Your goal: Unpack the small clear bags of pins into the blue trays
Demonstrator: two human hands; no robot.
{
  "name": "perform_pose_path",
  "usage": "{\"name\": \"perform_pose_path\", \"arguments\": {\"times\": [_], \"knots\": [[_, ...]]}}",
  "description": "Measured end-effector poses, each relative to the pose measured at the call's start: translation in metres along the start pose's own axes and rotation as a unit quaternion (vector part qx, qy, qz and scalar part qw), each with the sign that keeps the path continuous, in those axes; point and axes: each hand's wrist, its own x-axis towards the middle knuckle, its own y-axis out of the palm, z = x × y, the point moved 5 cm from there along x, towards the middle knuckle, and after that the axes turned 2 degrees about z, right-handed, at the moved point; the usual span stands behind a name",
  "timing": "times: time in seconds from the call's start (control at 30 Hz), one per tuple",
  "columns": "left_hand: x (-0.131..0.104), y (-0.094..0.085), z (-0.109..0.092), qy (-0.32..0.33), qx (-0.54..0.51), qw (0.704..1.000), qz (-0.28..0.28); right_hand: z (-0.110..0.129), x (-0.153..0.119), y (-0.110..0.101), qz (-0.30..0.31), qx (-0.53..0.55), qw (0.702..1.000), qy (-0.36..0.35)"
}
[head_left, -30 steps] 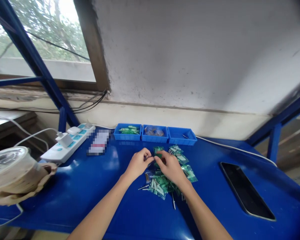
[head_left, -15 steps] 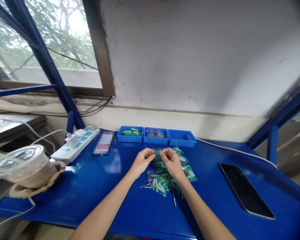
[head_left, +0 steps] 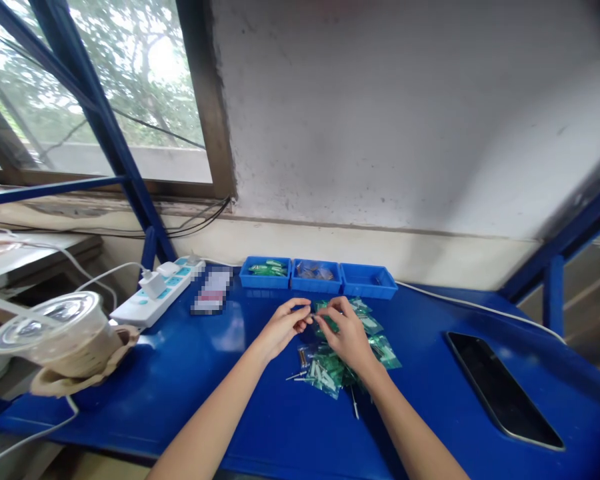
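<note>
My left hand (head_left: 286,328) and my right hand (head_left: 347,333) meet above the table, fingertips pinched close together. Between them is something small that I cannot make out. Below and behind my right hand lies a pile of clear plastic bags (head_left: 325,373) holding green and white pieces. At the pile's left edge is a small bag with brownish parts (head_left: 303,358). Thin metal pins with pale ends stick out from the pile, one metal pin (head_left: 355,404) pointing toward me. My right hand and forearm cover part of the pile.
Three blue bins stand along the back: a left bin (head_left: 265,281) with green pieces, a middle bin (head_left: 316,285) with brownish bags, and a right bin (head_left: 369,291). A power strip (head_left: 156,293), blurred-out item (head_left: 213,291) and plastic tub (head_left: 60,340) are left; a black phone (head_left: 503,390) lies right.
The view has shifted slightly, so everything sits a little lower and farther right. My left fingers have spread a little, and the clear film seen between my fingertips no longer shows.
</note>
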Motion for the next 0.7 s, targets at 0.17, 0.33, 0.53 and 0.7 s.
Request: {"name": "perform_pose_path", "arguments": {"times": [0.17,0.33,0.53,0.7], "knots": [[0.000,0.001,-0.004,0.033,0.077,0.996,0.031,-0.006,0.006,-0.014,-0.092,0.069,0.988,0.104],[-0.005,0.007,-0.002,0.076,0.367,0.924,0.079,0.012,0.022,-0.060,-0.331,-0.013,0.943,0.020],[-0.014,0.022,0.003,0.150,0.561,0.805,0.126,-0.022,0.071,-0.031,-0.112,-0.211,0.969,0.065],[-0.011,0.018,0.006,0.137,0.577,0.797,0.110,-0.059,0.034,-0.041,0.001,-0.268,0.962,0.047]]}}
